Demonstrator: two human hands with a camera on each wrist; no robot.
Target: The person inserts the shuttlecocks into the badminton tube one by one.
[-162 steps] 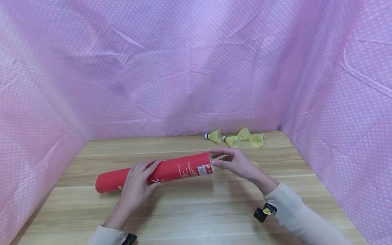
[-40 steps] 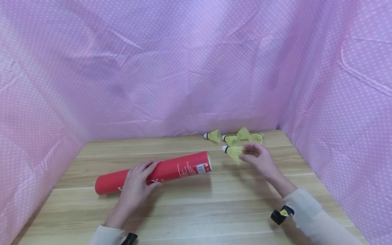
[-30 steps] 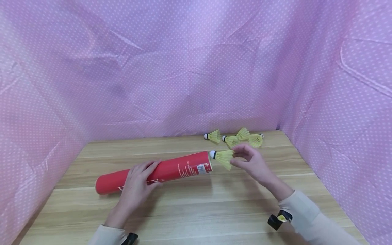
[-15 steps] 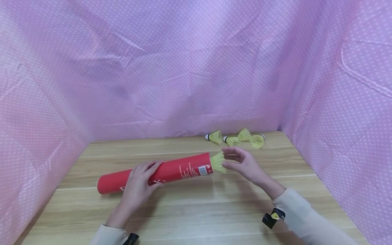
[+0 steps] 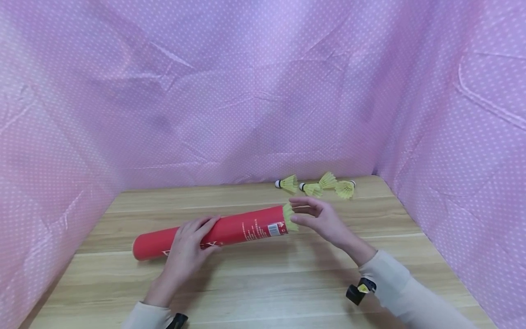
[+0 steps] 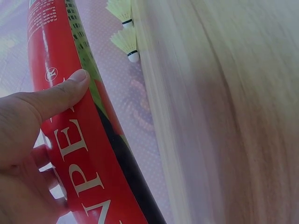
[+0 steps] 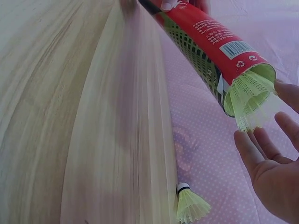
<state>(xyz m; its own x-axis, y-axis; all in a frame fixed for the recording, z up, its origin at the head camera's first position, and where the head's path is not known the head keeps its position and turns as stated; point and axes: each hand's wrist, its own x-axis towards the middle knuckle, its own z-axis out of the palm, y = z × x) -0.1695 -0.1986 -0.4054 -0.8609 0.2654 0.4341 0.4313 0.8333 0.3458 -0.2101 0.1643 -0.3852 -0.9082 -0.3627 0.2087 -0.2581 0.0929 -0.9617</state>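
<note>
My left hand (image 5: 186, 249) grips a red shuttlecock tube (image 5: 246, 226) around its middle, thumb lying along the lettering in the left wrist view. The tube is tilted, with its mouth to the right and raised off the table. A yellow shuttlecock (image 7: 252, 93) sits mostly inside that mouth, its cork hidden and the flared end of its skirt sticking out. My right hand (image 5: 322, 221) holds the skirt's rim between thumb and fingertips, as the right wrist view shows up close.
Several more yellow shuttlecocks lie at the back right of the wooden table (image 5: 246, 288), one of them (image 5: 287, 183) a little left of the others. Pink dotted cloth (image 5: 255, 100) hangs behind the table and on both sides.
The shuttlecock in my right hand has gone from the right of the tube, cork first, into its mouth, the hand moving left with it. My left hand keeps its grip on the tube.
</note>
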